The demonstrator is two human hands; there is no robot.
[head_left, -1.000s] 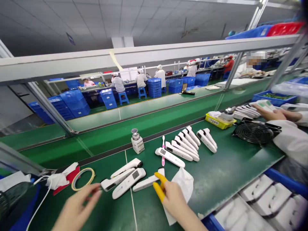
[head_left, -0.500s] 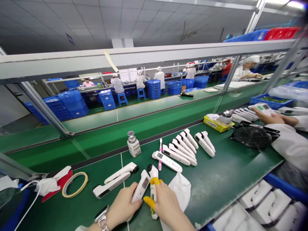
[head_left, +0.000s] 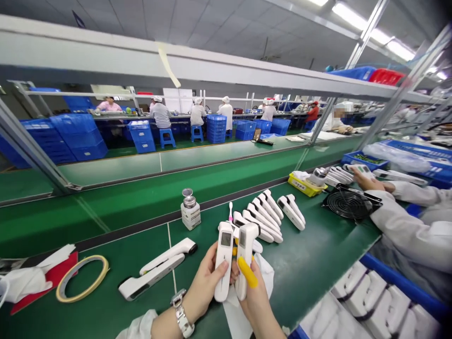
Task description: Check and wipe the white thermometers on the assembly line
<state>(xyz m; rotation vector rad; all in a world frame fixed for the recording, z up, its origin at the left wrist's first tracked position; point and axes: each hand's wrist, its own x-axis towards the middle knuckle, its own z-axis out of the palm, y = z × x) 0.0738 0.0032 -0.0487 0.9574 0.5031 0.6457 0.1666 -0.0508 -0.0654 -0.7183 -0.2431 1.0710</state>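
**Now: two white thermometers held upright, side by side**

Nearest, gripped in the left hand [head_left: 203,287]: a white handheld thermometer [head_left: 223,261], long and slim, small grey screen near its top, standing upright above the green bench [head_left: 318,263]. Thumb across its front, remaining fingers curled behind, clamped on the lower body. A metal wristwatch [head_left: 180,314] on that wrist.

Just beside it, touching or nearly so, a second white thermometer [head_left: 244,254] of the same make, screen also facing up toward the camera. Held by the right hand [head_left: 256,301], closed around the lower half (a yellow finger cot [head_left: 247,278] on the thumb, pressed flat on the casing). Under both hands, a white cloth [head_left: 266,278] lying on the bench.

Left of the hands, flat on the bench: a pair of thermometers [head_left: 157,269] lying together, then a roll of yellowish tape [head_left: 83,278], well apart from them.

Further back: a small white dispenser bottle [head_left: 190,209] with a metal cap, standing upright; a pink toothbrush [head_left: 230,212]; a row of white thermometers [head_left: 268,216] laid in a slanted line.

Far right: a co-worker's sleeve [head_left: 406,230] and hand [head_left: 363,180] near a black fan [head_left: 349,203] and a yellow tray [head_left: 303,183].

Beyond the green belts, more seated people in white caps among blue crates [head_left: 81,136].
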